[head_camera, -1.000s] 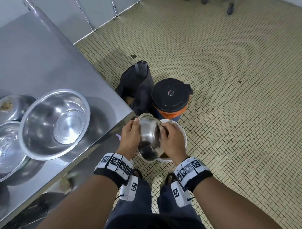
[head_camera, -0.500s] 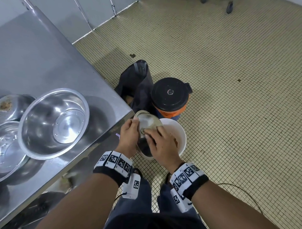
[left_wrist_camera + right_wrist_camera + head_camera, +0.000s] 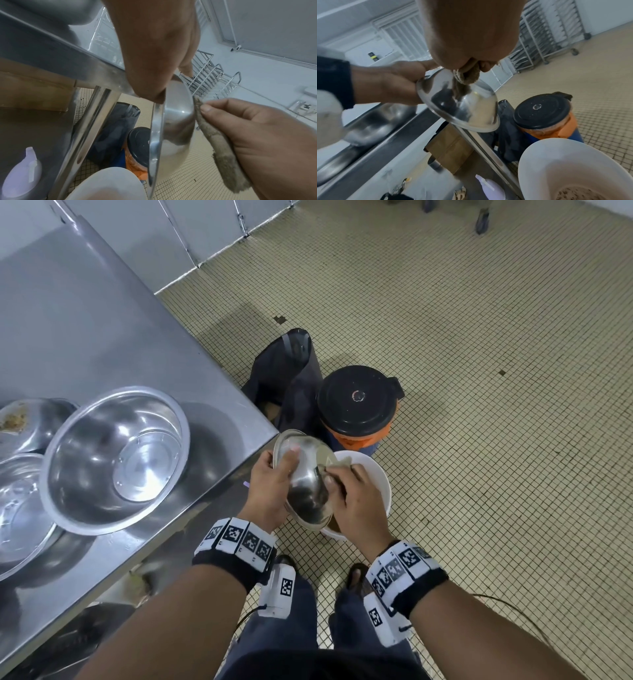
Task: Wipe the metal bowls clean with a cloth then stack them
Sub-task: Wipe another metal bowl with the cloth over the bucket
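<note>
While the left hand point(image 3: 270, 487) grips a small metal bowl point(image 3: 308, 484) by its rim, with the fingers curled over the edge, the right hand point(image 3: 356, 505) pinches a folded brownish cloth point(image 3: 221, 147) between thumb and fingers and presses it against the outer, rounded side of the bowl. The bowl is in the air, tilted on its side, just beyond the corner of the steel table point(image 3: 102, 344) and above a white bucket point(image 3: 376, 477) that stands on the tiled floor point(image 3: 479, 371). In the right wrist view some brownish matter lies at the bottom of this bucket.

On the table, near the left edge of the head view, a large metal bowl point(image 3: 116, 457) leans tilted on another shiny bowl point(image 3: 17, 508). Behind them stands a third bowl point(image 3: 24, 419) with brown food remains inside.

On the floor behind the bucket there is an orange container with a black lid point(image 3: 356, 402), and just beside it a dark bag point(image 3: 287, 374). Under the table a pale purple bottle point(image 3: 22, 175) lies on a lower shelf, and a brown paper bag point(image 3: 450, 147) is near the table leg. Metal tray racks point(image 3: 553, 31) stand by the far wall.
</note>
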Demonstrator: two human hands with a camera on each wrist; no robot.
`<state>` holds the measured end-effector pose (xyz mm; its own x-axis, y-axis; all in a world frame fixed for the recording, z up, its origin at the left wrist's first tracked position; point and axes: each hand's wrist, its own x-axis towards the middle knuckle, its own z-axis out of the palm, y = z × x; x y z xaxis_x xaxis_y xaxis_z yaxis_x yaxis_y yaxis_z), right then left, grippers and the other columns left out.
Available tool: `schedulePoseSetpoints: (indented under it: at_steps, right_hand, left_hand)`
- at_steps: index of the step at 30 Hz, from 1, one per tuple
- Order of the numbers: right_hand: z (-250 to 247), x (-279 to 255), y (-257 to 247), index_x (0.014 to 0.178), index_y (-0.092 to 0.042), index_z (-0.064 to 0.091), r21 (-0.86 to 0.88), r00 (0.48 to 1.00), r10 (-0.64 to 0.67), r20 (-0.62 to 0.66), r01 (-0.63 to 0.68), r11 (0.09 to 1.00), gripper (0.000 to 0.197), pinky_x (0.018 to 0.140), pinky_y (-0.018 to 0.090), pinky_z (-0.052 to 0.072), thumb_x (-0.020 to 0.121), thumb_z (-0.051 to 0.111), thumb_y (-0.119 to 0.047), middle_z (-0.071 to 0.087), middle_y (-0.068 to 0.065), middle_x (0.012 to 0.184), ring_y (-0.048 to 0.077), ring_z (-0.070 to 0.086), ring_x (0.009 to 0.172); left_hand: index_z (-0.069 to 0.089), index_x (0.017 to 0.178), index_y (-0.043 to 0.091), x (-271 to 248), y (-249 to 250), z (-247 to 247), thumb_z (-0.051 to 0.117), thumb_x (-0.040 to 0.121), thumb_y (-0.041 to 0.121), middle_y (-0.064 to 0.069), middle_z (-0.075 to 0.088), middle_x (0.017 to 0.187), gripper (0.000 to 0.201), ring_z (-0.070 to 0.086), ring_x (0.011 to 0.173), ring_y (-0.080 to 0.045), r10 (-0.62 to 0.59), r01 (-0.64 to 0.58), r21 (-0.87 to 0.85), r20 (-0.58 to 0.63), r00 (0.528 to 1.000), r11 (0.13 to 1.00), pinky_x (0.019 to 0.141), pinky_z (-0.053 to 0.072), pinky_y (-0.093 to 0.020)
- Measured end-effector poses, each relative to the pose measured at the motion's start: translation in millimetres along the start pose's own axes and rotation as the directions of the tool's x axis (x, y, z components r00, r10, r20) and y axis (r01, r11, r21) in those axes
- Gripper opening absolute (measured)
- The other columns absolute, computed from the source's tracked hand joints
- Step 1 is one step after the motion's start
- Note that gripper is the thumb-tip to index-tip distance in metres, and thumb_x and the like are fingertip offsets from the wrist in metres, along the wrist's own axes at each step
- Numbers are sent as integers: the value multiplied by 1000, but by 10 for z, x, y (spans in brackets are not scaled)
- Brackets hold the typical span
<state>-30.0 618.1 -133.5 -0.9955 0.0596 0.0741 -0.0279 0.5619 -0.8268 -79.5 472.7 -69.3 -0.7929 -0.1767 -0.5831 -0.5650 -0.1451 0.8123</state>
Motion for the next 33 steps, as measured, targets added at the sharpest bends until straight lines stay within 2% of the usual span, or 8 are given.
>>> schedulePoseSetpoints:
  at_steps: [8,13,19,21,24,27,31,33]
  right_hand:
    - [-55,517,-259,128,-28,66,-105,997,-12,74,19,994,30,79,40,56,106,48,-36,54,-5,115,16,59,93]
    - [-81,562,-356,126,-32,66,-156,941,-128,314,184,970,30,77,42,56,104,46,-39,51,-1,117,21,60,89]
    - [-135,130,-289,115,-23,68,-197,780,-326,534,490,849,46,65,35,57,98,33,-46,57,2,120,15,59,73]
    - [-137,129,-211,120,-25,68,-181,829,-273,487,402,897,45,72,30,55,100,33,-46,56,-2,122,16,61,82]
    - [-81,223,-154,125,-27,66,-109,959,-207,193,231,967,36,67,26,51,103,41,-42,52,-5,115,13,58,80]
    - [32,241,-123,125,-27,62,-46,984,-145,100,150,988,31,70,29,53,105,43,-39,55,-3,117,14,60,85]
    - [103,154,139,116,-27,60,48,988,157,16,-157,986,18,89,38,54,106,47,-35,62,-7,110,5,58,96]
    - [107,158,143,116,-27,61,65,984,178,-25,-176,982,19,89,37,54,106,48,-36,63,-8,110,4,59,98]
  left_hand:
    - [66,100,22,-11,-4,61,49,106,51,-6,69,100,34,69,98,-27,-30,30,-21,-21,999,999,94,59,-49]
    - [66,92,24,8,-5,26,46,108,45,2,76,77,33,71,69,-13,-29,29,-12,-13,1000,1000,66,57,-29]
    - [69,119,18,52,32,-57,56,103,51,-17,74,115,39,76,98,-35,-36,32,-48,-86,996,998,87,63,-54]
    - [67,121,18,65,31,-77,59,103,48,-17,73,117,36,76,100,-36,-31,28,-35,-91,995,999,87,62,-55]
    - [68,115,17,91,12,-80,67,99,40,-17,76,110,28,76,99,-37,-6,6,7,-42,999,1000,89,60,-59]
    - [69,108,15,87,3,-66,71,98,25,-17,77,103,15,76,96,-40,13,-12,14,-29,999,1000,87,61,-61]
    - [71,112,17,87,-12,-101,83,86,24,-13,78,102,30,77,92,-38,20,-20,23,-25,999,1000,83,62,-60]
    - [70,112,16,82,-21,-124,85,85,21,-12,79,98,31,78,90,-37,15,-15,26,-19,1000,1000,81,63,-58]
